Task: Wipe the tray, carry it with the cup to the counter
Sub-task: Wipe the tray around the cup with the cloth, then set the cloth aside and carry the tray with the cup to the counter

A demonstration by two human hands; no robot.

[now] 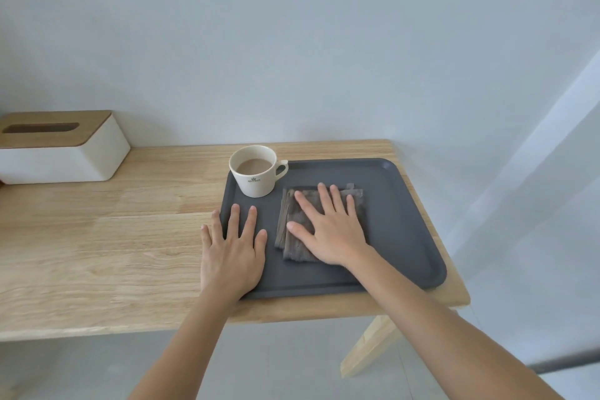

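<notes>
A dark grey tray (402, 230) lies on the right end of a wooden table (113, 237). In the tray's far left corner stands a white cup (255, 177) holding a light brown drink, its handle pointing right. A folded grey cloth (290, 227) lies flat in the middle of the tray. My right hand (328, 227) presses flat on the cloth with fingers spread. My left hand (232, 250) rests flat across the tray's left rim, fingers apart, partly on the table.
A white tissue box (65, 156) with a wooden lid sits at the table's far left, against the pale wall. The table's right edge runs just beside the tray. A slanted wooden leg (370, 344) shows below, over a grey floor.
</notes>
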